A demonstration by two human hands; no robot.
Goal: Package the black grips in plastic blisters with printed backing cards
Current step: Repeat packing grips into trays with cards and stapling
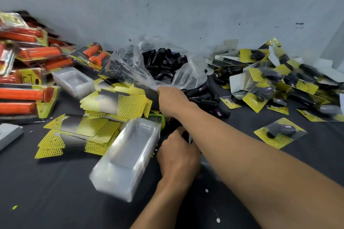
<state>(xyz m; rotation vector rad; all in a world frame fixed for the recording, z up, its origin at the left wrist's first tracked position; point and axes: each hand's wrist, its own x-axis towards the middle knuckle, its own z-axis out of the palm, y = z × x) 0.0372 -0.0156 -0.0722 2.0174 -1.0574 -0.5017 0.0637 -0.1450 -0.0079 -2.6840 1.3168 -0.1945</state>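
STEP: pick grip | right hand [173, 101] over grips [208, 102], grasp hidden | left hand [178, 154] curled on dark item [185, 134] | ADVICE: take one only

On the black bench [55, 182] were laid a stack of clear blisters [126, 158] near the front, loose backing cards [89, 132] just behind it, orange packs [24, 95] heaped at the left, a clear bag [130, 69] of black grips [163, 61] at the back, and finished packs [279, 80] piled at the right.
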